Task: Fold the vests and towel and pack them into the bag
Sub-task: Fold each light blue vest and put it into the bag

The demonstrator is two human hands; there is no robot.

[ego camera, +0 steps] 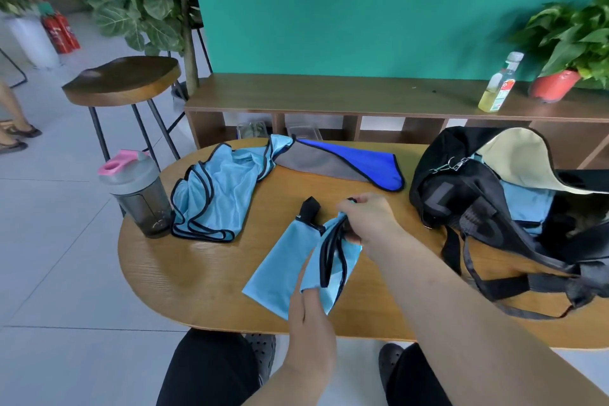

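Forearms reach forward, right hand (366, 223) gripping the vest (280, 269) at top, left hand (309, 316) pinching its near edge.

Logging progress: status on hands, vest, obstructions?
Left hand, right hand both grip half-folded light blue black-trimmed vest. Crumpled light blue vest, blue-grey towel await on wooden table. Open black fabric bag unobstructed.

A: How many vests do we count?
B: We see two on the table (197, 277): the crumpled vest (214, 194) and the half-folded vest (276, 270).
A: And besides those?
B: We count one towel (333, 161), one bag (454, 188), one stool (122, 79), and two bottles: the shaker bottle (138, 194) and the oil bottle (499, 84). Two hands as well: left hand (309, 323), right hand (365, 221).
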